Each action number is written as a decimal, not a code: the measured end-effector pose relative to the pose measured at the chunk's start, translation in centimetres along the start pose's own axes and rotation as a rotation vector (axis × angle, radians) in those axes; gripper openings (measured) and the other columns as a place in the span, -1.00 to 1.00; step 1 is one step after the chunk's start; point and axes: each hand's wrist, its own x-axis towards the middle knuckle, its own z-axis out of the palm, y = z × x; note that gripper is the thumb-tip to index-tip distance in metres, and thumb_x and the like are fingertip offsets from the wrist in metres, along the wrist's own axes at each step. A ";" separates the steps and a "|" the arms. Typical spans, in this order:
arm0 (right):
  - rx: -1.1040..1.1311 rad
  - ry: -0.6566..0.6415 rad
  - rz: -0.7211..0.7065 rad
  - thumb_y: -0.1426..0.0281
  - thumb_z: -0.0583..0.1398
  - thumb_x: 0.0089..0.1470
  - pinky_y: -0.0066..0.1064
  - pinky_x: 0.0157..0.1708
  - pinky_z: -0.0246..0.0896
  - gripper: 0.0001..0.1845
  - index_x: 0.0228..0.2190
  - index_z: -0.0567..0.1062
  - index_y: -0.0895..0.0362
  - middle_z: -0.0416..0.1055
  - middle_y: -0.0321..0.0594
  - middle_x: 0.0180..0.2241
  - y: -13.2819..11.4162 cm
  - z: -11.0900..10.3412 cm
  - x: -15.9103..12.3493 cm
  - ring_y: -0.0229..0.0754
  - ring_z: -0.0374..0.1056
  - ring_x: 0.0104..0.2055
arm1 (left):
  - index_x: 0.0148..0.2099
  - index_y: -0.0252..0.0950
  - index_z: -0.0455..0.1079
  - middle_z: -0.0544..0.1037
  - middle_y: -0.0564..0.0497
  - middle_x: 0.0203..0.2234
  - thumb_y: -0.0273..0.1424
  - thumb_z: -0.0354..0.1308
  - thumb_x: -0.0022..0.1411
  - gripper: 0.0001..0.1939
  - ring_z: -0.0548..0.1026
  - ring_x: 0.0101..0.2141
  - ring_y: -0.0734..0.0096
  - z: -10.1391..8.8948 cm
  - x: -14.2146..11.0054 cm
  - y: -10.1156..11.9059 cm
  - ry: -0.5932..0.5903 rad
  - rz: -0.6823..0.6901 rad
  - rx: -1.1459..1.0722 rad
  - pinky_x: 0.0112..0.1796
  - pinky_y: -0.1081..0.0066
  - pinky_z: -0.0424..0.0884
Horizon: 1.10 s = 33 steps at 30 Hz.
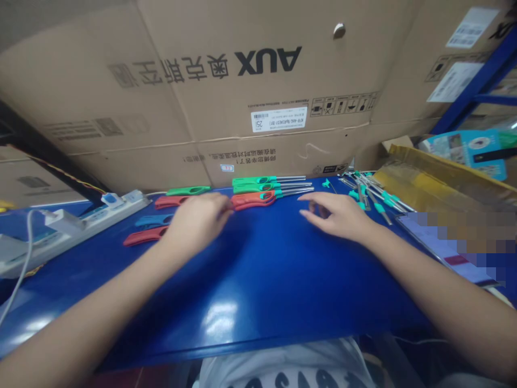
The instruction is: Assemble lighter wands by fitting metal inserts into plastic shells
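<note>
My left hand (197, 221) lies on the blue table (250, 280) with its fingers curled at the handle end of a red lighter (252, 200), touching it. Two green lighters (254, 184) with metal tubes lie just behind the red one. Loose handle shells lie to the left: a green one (188, 191), a red one (169, 201), a blue one (153, 220) and another red one (143, 236). My right hand (335, 213) rests flat on the table, fingers stretched toward the lighters, holding nothing. A heap of metal tubes with teal ends (374, 196) lies to its right.
A white power strip (97, 213) with a plugged cable runs along the table's left side. Large cardboard boxes (250, 81) stand close behind the table. Yellow packaging (436, 183) and a blue rack post (476, 81) are at the right.
</note>
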 end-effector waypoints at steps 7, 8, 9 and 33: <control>0.399 -0.336 -0.217 0.26 0.33 0.14 -0.43 -0.24 0.31 -0.59 0.03 0.49 0.02 0.41 -0.20 -0.11 -2.3 0.9 -0.5 -0.23 0.37 -0.21 | -0.15 -0.28 0.51 0.62 -0.05 -0.27 -0.40 0.10 0.41 -0.84 0.54 -0.24 0.16 2.8 -2.1 8.2 -0.131 0.365 -0.153 -0.25 0.23 0.38; 0.411 -0.376 -0.226 0.29 0.32 0.15 -0.41 -0.19 0.32 -0.66 -0.02 0.51 0.03 0.40 -0.19 -0.09 -2.6 1.2 -0.5 -0.22 0.38 -0.17 | -0.15 -0.28 0.51 0.62 -0.05 -0.28 -0.37 0.10 0.42 -0.83 0.53 -0.24 0.16 3.3 -2.1 8.6 -0.108 0.393 -0.177 -0.27 0.23 0.37; 0.415 -0.409 -0.233 0.32 0.31 0.16 -0.39 -0.14 0.31 -0.72 -0.07 0.52 0.05 0.39 -0.18 -0.07 -2.9 1.4 -0.5 -0.20 0.39 -0.14 | -0.14 -0.28 0.51 0.62 -0.06 -0.28 -0.35 0.09 0.43 -0.81 0.51 -0.23 0.15 3.7 -2.1 8.9 -0.082 0.415 -0.198 -0.27 0.23 0.37; 0.222 -0.471 -0.178 0.23 0.29 0.18 -0.34 -0.17 0.21 -0.76 -0.38 0.42 0.11 0.42 -0.21 -0.27 -0.7 0.3 0.0 -0.15 0.32 -0.19 | 0.06 -0.22 0.48 0.55 -0.09 -0.06 -0.25 0.28 0.25 -0.65 0.52 -0.03 0.19 7.9 -1.9 3.1 0.061 0.122 -0.822 0.08 0.16 0.43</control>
